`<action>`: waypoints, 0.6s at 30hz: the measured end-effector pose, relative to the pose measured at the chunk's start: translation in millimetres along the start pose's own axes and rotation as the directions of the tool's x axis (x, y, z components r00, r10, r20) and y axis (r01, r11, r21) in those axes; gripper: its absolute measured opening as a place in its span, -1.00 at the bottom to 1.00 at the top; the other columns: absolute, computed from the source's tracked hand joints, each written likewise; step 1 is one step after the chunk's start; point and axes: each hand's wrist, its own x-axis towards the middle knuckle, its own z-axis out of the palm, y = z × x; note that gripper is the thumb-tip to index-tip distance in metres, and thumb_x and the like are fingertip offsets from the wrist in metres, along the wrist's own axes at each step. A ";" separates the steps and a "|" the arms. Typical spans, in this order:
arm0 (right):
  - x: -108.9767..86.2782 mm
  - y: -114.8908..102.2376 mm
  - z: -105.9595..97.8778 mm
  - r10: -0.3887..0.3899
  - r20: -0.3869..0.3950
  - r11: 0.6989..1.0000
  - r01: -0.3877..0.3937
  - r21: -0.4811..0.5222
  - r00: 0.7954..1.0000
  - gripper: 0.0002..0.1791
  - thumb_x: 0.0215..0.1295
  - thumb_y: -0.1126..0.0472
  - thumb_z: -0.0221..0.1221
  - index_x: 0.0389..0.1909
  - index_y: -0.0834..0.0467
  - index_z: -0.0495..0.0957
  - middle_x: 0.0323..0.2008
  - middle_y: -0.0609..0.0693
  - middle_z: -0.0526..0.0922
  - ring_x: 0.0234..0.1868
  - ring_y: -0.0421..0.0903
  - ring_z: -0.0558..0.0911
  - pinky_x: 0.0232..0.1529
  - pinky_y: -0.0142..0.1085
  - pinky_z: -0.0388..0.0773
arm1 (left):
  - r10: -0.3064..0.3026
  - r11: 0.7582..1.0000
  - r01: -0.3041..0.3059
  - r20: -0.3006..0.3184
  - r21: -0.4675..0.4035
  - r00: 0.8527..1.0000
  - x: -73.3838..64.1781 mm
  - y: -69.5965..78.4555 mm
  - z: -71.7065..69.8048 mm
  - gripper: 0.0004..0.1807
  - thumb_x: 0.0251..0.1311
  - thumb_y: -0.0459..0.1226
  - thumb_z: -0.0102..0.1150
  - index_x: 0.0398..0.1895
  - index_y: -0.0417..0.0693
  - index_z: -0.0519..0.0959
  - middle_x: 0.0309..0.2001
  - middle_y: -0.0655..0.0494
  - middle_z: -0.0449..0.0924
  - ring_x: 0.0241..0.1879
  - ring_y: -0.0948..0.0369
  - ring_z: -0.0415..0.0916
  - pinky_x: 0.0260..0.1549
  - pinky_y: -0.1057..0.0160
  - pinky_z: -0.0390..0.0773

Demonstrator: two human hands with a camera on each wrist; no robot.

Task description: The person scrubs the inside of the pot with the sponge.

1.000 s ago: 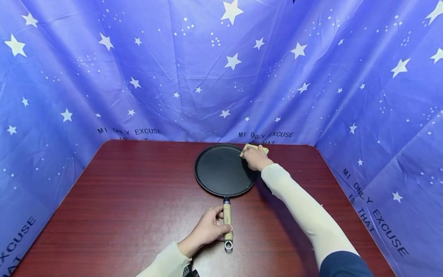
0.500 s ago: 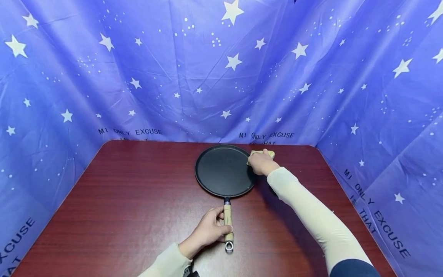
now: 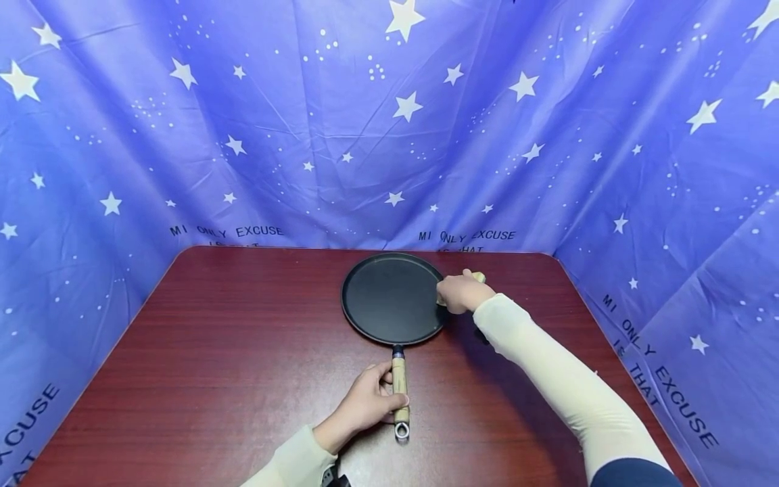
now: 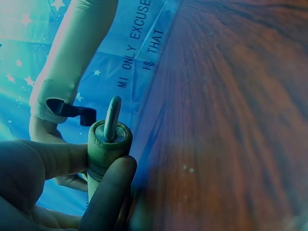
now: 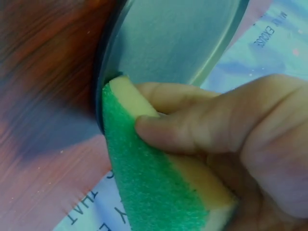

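A flat black round pan [image 3: 392, 297] with a low rim is at the table's far middle, its wooden handle [image 3: 399, 379] pointing toward me. My left hand [image 3: 368, 399] grips that handle near its end, thumb across the top; the left wrist view shows the metal hanging ring [image 4: 112, 118] just beyond the fingers. In my right hand [image 3: 465, 292] is a sponge [image 5: 149, 163] with a green scouring side and a yellow foam side, pinched between thumb and fingers. One end of the sponge meets the pan's right rim in the right wrist view. The hand covers most of the sponge in the head view.
A dark red wood-grain table [image 3: 231, 352] lies under everything. Blue star-printed curtain [image 3: 341, 122] hangs along its back and both sides, close to the far edge. The right forearm crosses over the table's right part.
My right hand has slid with the sponge along the pan's rim, from upper right down its right side toward me. The left hand and pan have stayed in place.
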 end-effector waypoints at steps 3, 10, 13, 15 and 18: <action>-2.9 -2.0 -0.2 -0.019 0.017 1.000 0.018 0.017 1.000 -0.49 0.06 0.63 -0.15 -0.74 -0.04 0.06 -0.64 -0.15 -0.02 -0.49 -0.15 -0.05 -0.22 -0.17 -0.07 | 0.007 1.000 -0.007 -0.001 0.012 1.000 0.0 -0.4 -0.4 -0.24 0.06 -0.56 0.37 0.39 -0.54 0.35 -0.12 -0.08 0.39 -0.45 0.25 0.48 -0.62 0.26 0.81; -12.9 -7.5 -1.5 -0.048 0.040 0.998 0.046 0.045 0.998 -0.54 0.12 0.61 -0.02 -0.61 0.05 0.67 -0.40 -0.16 0.70 -0.40 -0.23 0.29 -0.15 -0.17 0.18 | 0.019 0.999 -0.019 -0.008 0.036 1.000 -0.6 0.5 -0.6 -0.24 0.07 -0.55 0.39 0.39 -0.55 0.36 -0.12 -0.07 0.40 -0.46 0.26 0.45 -0.65 0.28 0.79; -17.7 -8.9 -1.5 -0.019 0.048 0.996 0.015 0.088 0.999 -0.37 0.18 0.59 0.01 -0.12 -0.10 0.86 0.15 -0.09 0.74 -0.12 -0.15 0.51 -0.11 -0.14 0.37 | 0.021 0.999 -0.020 -0.007 0.038 1.000 -0.7 0.6 -0.7 -0.25 0.07 -0.55 0.39 0.38 -0.55 0.36 -0.12 -0.07 0.40 -0.45 0.26 0.44 -0.65 0.26 0.79; -19.9 -9.7 -1.0 -0.021 0.061 0.994 0.014 0.112 0.998 -0.34 0.20 0.57 0.01 0.02 -0.12 0.83 0.21 -0.09 0.71 0.04 -0.03 0.58 -0.07 -0.12 0.46 | 0.021 0.999 -0.021 -0.008 0.046 1.000 -0.6 0.7 -1.1 -0.25 0.07 -0.54 0.39 0.38 -0.55 0.36 -0.12 -0.07 0.40 -0.46 0.26 0.43 -0.65 0.27 0.78; -22.5 -11.0 0.8 -0.082 0.057 0.989 0.074 0.129 0.995 -0.40 0.24 0.57 0.06 0.06 -0.03 0.82 0.18 -0.07 0.73 0.23 0.06 0.60 0.19 0.01 0.55 | 0.014 0.999 -0.013 -0.006 0.053 1.000 -0.5 1.6 -1.5 -0.25 0.08 -0.52 0.40 0.38 -0.53 0.37 -0.11 -0.07 0.40 -0.47 0.28 0.43 -0.66 0.31 0.77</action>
